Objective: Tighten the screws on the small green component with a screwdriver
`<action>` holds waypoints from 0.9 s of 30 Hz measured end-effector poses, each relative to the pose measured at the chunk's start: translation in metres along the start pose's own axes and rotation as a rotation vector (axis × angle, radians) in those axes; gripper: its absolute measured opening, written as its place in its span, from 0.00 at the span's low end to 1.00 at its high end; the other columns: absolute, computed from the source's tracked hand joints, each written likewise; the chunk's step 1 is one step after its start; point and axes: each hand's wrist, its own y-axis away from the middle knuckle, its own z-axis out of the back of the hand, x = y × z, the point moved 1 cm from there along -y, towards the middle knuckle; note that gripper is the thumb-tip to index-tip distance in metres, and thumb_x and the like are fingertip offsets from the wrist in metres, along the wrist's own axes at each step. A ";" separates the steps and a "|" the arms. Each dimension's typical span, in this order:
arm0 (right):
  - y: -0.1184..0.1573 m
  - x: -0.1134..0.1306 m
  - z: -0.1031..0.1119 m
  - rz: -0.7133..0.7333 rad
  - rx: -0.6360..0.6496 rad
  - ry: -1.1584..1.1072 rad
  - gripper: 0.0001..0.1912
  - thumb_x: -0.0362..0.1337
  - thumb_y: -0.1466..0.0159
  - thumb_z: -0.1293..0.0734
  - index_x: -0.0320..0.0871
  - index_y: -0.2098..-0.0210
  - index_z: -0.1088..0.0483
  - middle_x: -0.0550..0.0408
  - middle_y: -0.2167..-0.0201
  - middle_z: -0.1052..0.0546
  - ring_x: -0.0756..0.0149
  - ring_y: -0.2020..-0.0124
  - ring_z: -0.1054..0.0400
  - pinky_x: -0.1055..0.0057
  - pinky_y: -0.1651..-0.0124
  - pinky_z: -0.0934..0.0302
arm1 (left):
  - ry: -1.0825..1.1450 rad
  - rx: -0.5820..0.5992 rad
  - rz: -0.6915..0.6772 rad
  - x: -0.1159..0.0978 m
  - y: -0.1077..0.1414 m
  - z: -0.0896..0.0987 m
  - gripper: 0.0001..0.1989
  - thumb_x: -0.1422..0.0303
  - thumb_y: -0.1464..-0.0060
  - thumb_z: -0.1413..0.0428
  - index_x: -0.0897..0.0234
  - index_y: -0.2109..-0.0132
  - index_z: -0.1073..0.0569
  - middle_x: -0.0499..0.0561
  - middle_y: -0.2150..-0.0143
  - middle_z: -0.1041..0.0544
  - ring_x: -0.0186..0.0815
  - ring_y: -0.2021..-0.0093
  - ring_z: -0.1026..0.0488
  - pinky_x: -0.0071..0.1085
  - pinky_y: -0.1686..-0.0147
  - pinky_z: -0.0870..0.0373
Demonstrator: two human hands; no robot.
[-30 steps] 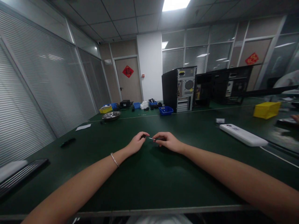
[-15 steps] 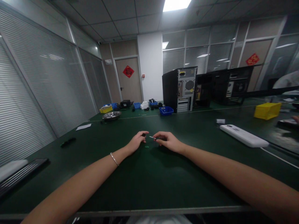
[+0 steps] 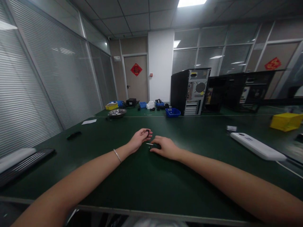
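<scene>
My left hand rests on the dark green table with a silver bracelet on its wrist, and pinches a small black part between thumb and fingertips. Just to its right, my right hand lies low on the table, fingers curled over a small black-handled tool whose thin metal tip points left toward my left hand. The two hands are a few centimetres apart. What the small part is, I cannot tell.
A white elongated device lies at the right. A yellow bin, black computer towers, a blue bin, a metal bowl and small boxes stand farther back. A black flat panel lies at the left edge.
My right hand has lowered onto the table with the tool. My left hand has lifted the small black part slightly away. The view has shifted right and down.
</scene>
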 end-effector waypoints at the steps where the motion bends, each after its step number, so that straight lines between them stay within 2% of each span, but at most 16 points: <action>1: -0.003 0.001 -0.001 -0.009 0.015 0.024 0.13 0.43 0.43 0.35 0.45 0.61 0.29 0.51 0.62 0.28 0.60 0.61 0.34 0.68 0.61 0.42 | -0.007 -0.005 -0.004 0.000 -0.001 0.001 0.13 0.68 0.49 0.44 0.67 0.56 0.30 0.56 0.57 0.28 0.35 0.58 0.30 0.35 0.54 0.36; 5: -0.012 0.000 -0.007 0.008 0.057 0.030 0.09 0.39 0.43 0.36 0.45 0.64 0.28 0.52 0.64 0.27 0.61 0.62 0.33 0.68 0.62 0.41 | 0.019 -0.042 0.015 0.000 -0.003 0.003 0.14 0.72 0.52 0.42 0.67 0.56 0.28 0.53 0.60 0.26 0.33 0.60 0.30 0.33 0.54 0.37; 7: -0.011 -0.002 -0.009 0.022 0.017 -0.020 0.08 0.37 0.43 0.36 0.44 0.64 0.28 0.52 0.64 0.26 0.62 0.63 0.33 0.68 0.61 0.42 | 0.062 -0.036 0.037 -0.001 -0.002 0.003 0.14 0.72 0.52 0.42 0.68 0.56 0.28 0.54 0.61 0.26 0.34 0.60 0.30 0.34 0.54 0.36; 9: -0.008 -0.006 -0.008 0.007 -0.063 -0.116 0.08 0.36 0.43 0.37 0.43 0.64 0.28 0.53 0.65 0.26 0.63 0.63 0.33 0.69 0.60 0.42 | 0.094 -0.020 0.050 -0.002 -0.001 0.002 0.13 0.72 0.51 0.43 0.68 0.56 0.28 0.55 0.60 0.26 0.35 0.58 0.29 0.35 0.53 0.36; 12: -0.005 -0.014 -0.005 -0.097 -0.230 -0.288 0.09 0.37 0.42 0.37 0.43 0.64 0.29 0.54 0.66 0.26 0.64 0.64 0.33 0.69 0.60 0.41 | 0.095 0.008 0.063 -0.003 0.001 0.001 0.13 0.73 0.51 0.43 0.69 0.56 0.28 0.57 0.57 0.26 0.36 0.57 0.29 0.37 0.52 0.36; 15: -0.006 -0.022 -0.004 -0.233 -0.361 -0.448 0.10 0.41 0.43 0.36 0.41 0.65 0.30 0.55 0.71 0.27 0.67 0.71 0.34 0.70 0.67 0.40 | 0.067 0.018 0.090 -0.002 0.002 0.000 0.15 0.73 0.52 0.41 0.70 0.55 0.29 0.58 0.57 0.26 0.36 0.60 0.28 0.38 0.53 0.34; 19: -0.009 -0.025 -0.009 -0.331 -0.374 -0.680 0.15 0.45 0.46 0.35 0.41 0.64 0.32 0.60 0.79 0.34 0.74 0.83 0.43 0.76 0.81 0.47 | 0.043 0.031 0.095 -0.001 0.001 -0.001 0.16 0.73 0.54 0.40 0.71 0.55 0.29 0.59 0.56 0.26 0.36 0.60 0.27 0.37 0.56 0.32; 22: -0.009 -0.024 -0.012 -0.320 -0.383 -0.764 0.15 0.44 0.47 0.34 0.41 0.65 0.33 0.62 0.80 0.36 0.76 0.84 0.45 0.77 0.82 0.49 | 0.032 0.035 0.081 0.000 0.000 0.000 0.17 0.74 0.55 0.40 0.70 0.55 0.28 0.59 0.56 0.26 0.35 0.61 0.27 0.35 0.57 0.32; 27: -0.009 -0.020 -0.010 -0.310 -0.376 -0.776 0.13 0.44 0.47 0.34 0.41 0.66 0.33 0.63 0.81 0.36 0.76 0.84 0.44 0.77 0.83 0.50 | 0.034 0.094 0.062 0.002 -0.001 0.003 0.18 0.76 0.55 0.40 0.67 0.54 0.29 0.57 0.54 0.27 0.36 0.58 0.28 0.35 0.55 0.34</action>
